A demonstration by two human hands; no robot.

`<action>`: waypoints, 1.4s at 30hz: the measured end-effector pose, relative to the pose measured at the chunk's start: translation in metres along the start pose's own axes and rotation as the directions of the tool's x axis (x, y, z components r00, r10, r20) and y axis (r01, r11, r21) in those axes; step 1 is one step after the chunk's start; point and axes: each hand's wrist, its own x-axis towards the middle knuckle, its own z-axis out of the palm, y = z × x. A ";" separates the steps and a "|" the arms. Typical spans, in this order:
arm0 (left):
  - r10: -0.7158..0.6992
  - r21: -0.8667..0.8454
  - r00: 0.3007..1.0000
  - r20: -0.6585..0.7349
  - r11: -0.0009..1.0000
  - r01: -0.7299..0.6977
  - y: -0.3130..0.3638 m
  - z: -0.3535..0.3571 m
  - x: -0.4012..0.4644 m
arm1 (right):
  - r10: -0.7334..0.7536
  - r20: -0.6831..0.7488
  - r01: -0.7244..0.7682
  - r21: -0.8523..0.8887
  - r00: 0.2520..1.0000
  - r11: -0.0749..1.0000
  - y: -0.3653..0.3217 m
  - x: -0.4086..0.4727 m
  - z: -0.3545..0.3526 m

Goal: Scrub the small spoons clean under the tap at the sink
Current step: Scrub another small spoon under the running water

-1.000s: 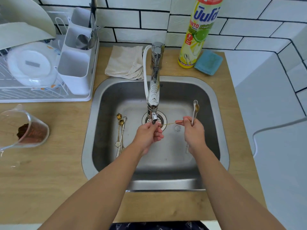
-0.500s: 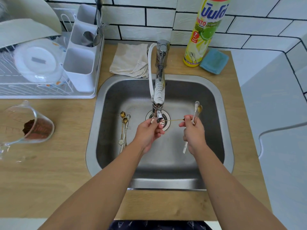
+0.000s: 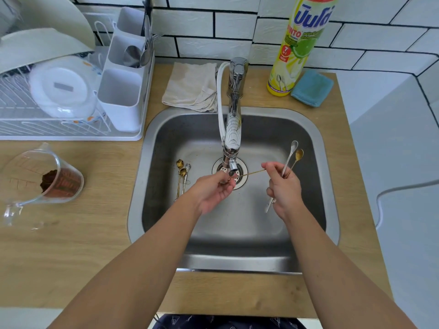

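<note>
Under the tap [image 3: 232,141], over the drain of the steel sink [image 3: 330,210], a thin gold spoon [image 3: 254,172] stretches between both hands. My left hand [image 3: 215,191] curls its fingers round the spoon's bowl end just below the spout; the bowl is hidden. My right hand [image 3: 282,186] pinches the handle end and also grips a white spoon [image 3: 291,153] and a gold spoon [image 3: 298,155], bowls pointing up. Three more small spoons [image 3: 182,176] lie on the sink floor at the left.
A white dish rack [image 3: 71,110] with a cutlery holder stands at the back left. A glass jug [image 3: 40,181] with brown residue lies left of the sink. A folded cloth [image 3: 190,86], a dish soap bottle [image 3: 299,46] and a blue sponge [image 3: 311,87] line the back.
Both hands stay under the spout with the gold spoon between them. The camera view has shifted a little; my right hand has tilted slightly.
</note>
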 end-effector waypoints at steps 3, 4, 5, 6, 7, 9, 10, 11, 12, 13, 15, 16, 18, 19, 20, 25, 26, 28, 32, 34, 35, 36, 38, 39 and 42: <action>0.001 0.109 1.000 0.014 0.994 -0.003 -0.003 0.002 -0.001 | 0.084 -0.012 -0.082 0.120 0.996 0.989 -0.001 0.002 0.003; 0.015 0.142 1.000 0.017 0.990 -0.017 -0.005 0.001 -0.001 | 0.115 -0.030 -0.109 0.152 0.993 0.982 0.000 0.003 0.006; 0.029 0.176 0.999 0.019 0.984 -0.032 -0.008 0.000 -0.002 | 0.140 -0.047 -0.130 0.178 0.989 0.975 0.000 0.003 0.010; 0.046 0.210 0.999 0.014 0.976 -0.048 -0.009 -0.002 -0.003 | 0.161 -0.060 -0.146 0.195 0.985 0.970 0.002 0.003 0.014; 0.066 0.239 0.998 -0.004 0.969 -0.064 -0.011 -0.005 -0.004 | 0.177 -0.063 -0.161 0.198 0.982 0.967 0.003 0.003 0.019; 0.107 0.267 0.993 -0.057 0.960 -0.088 -0.015 -0.014 -0.005 | 0.194 -0.049 -0.186 0.145 0.980 0.972 0.007 0.001 0.030; 0.131 0.267 0.987 -0.088 0.958 -0.103 -0.016 -0.019 -0.007 | 0.207 -0.027 -0.203 0.094 0.978 0.975 0.011 -0.002 0.038; 0.151 0.261 0.982 -0.114 0.958 -0.117 -0.016 -0.023 -0.009 | 0.221 0.000 -0.221 0.041 0.975 0.974 0.015 -0.006 0.045; 0.161 0.249 0.978 -0.132 0.960 -0.124 -0.017 -0.024 -0.010 | 0.232 0.025 -0.232 -0.012 0.972 0.973 0.020 -0.011 0.051; 0.167 0.234 0.975 -0.149 0.964 -0.130 -0.017 -0.026 -0.011 | 0.245 0.058 -0.242 -0.058 0.968 0.969 0.025 -0.016 0.057; 0.173 0.203 0.972 -0.161 0.969 -0.139 -0.017 -0.028 -0.013 | 0.274 0.125 -0.260 -0.119 0.953 0.958 0.037 -0.027 0.066; 0.173 0.204 0.972 -0.159 0.969 -0.139 -0.017 -0.029 -0.015 | 0.283 0.139 -0.265 -0.132 0.949 0.955 0.040 -0.030 0.067; 0.169 0.226 0.974 -0.150 0.965 -0.132 -0.016 -0.033 -0.017 | 0.276 0.143 -0.254 -0.154 0.951 0.955 0.039 -0.030 0.065; 0.166 0.230 0.975 -0.146 0.965 -0.130 -0.016 -0.035 -0.018 | 0.262 0.134 -0.243 -0.145 0.956 0.959 0.036 -0.027 0.063; 0.164 0.231 0.976 -0.142 0.964 -0.128 -0.015 -0.036 -0.019 | 0.249 0.108 -0.238 -0.103 0.962 0.966 0.033 -0.023 0.060; 0.138 0.225 0.982 -0.126 0.968 -0.107 -0.015 -0.038 -0.019 | 0.252 0.079 -0.255 0.042 0.965 0.966 0.033 -0.019 0.058; 0.128 0.215 0.984 -0.125 0.972 -0.099 -0.015 -0.039 -0.018 | 0.264 0.127 -0.262 -0.038 0.956 0.964 0.037 -0.023 0.058; 0.113 0.212 0.986 -0.123 0.974 -0.085 -0.016 -0.041 -0.017 | 0.300 0.204 -0.265 -0.183 0.932 0.947 0.042 -0.030 0.058; 0.135 0.207 0.976 -0.173 0.973 -0.098 -0.016 -0.045 -0.016 | 0.272 0.095 -0.267 -0.064 0.957 0.961 0.030 -0.015 0.056; 0.163 0.228 0.967 -0.196 0.967 -0.117 -0.016 -0.046 -0.015 | 0.271 0.018 -0.272 0.016 0.962 0.962 0.027 -0.007 0.055; 0.174 0.234 0.965 -0.197 0.964 -0.126 -0.016 -0.045 -0.014 | 0.269 0.024 -0.269 -0.025 0.963 0.963 0.028 -0.008 0.057; 0.180 0.232 0.965 -0.191 0.964 -0.133 -0.016 -0.045 -0.014 | 0.268 0.063 -0.261 -0.099 0.961 0.960 0.030 -0.011 0.059; 0.175 0.251 0.970 -0.166 0.959 -0.130 -0.014 -0.043 -0.013 | 0.282 0.171 -0.243 -0.217 0.944 0.945 0.038 -0.022 0.063; 0.161 0.305 0.976 -0.147 0.946 -0.110 -0.013 -0.042 -0.013 | 0.287 0.192 -0.240 -0.235 0.938 0.942 0.040 -0.025 0.064; 0.060 0.488 0.996 -0.071 0.873 -0.018 -0.011 -0.043 -0.019 | 0.270 0.139 -0.243 -0.181 0.953 0.953 0.037 -0.022 0.061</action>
